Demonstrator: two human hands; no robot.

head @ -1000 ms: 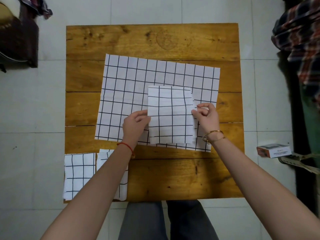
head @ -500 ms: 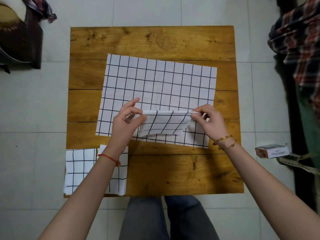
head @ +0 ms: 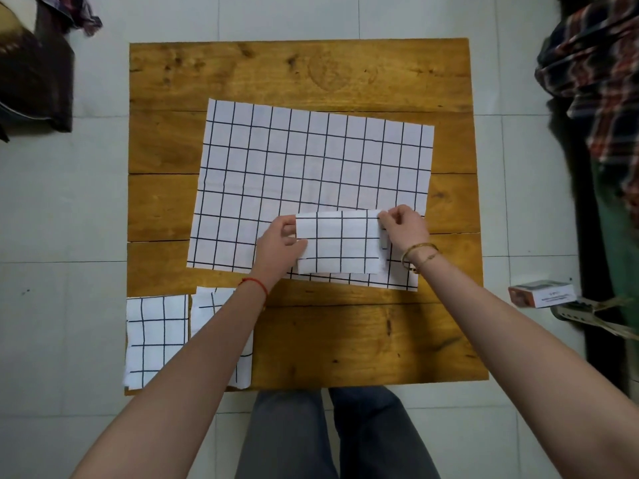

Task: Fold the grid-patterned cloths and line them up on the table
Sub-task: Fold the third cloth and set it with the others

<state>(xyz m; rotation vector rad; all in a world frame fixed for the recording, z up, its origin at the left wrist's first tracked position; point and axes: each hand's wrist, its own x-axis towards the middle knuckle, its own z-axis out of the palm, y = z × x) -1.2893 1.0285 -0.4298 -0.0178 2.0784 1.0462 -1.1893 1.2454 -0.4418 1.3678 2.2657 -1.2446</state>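
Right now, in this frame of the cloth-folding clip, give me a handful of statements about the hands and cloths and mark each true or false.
1. Both hands grip the small folded cloth: the left hand at its left edge, the right hand at its top right corner. True.
2. That cloth lies on bare wood. False: it sits on the large unfolded cloth.
3. Two folded cloths lie side by side at the near left corner of the table. True.
4. The left wrist wears gold bangles. False: it has a red string; the bangles are on the right wrist.
5. The large cloth is folded in half. False: it lies spread flat.
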